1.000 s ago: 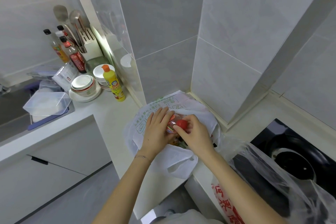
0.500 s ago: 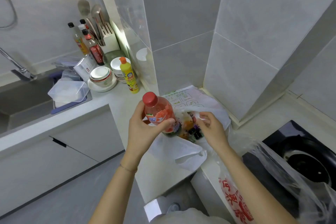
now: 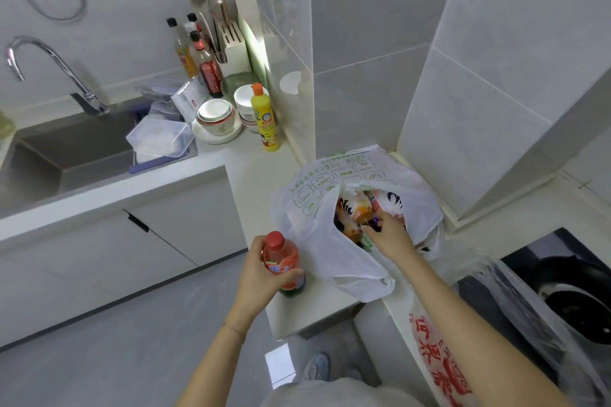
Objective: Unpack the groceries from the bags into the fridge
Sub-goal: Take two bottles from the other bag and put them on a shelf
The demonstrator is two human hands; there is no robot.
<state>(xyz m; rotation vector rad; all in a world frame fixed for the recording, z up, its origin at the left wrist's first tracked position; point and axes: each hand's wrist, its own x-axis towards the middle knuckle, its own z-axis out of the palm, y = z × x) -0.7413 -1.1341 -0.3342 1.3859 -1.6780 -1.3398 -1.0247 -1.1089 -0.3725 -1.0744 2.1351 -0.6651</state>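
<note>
Head view: in the lower middle of the frame the left hand [image 3: 261, 269] wraps its fingers round a red-capped drink bottle [image 3: 284, 263], held upright at the near edge of the white counter [image 3: 254, 168]. Whether its base rests on the counter is unclear. Just right of it, at centre frame, the right hand [image 3: 388, 235] reaches into the open mouth of the white grocery bag [image 3: 330, 241], fingertips among the packed bottles [image 3: 358, 211]. Whether it has a hold on one cannot be told.

To do this step well, I judge the bottle should stand further in from the edge, freeing the left hand to steady the bag's rim. A second bag with red print [image 3: 439, 363] waits at lower right. No fridge is in view.
</note>
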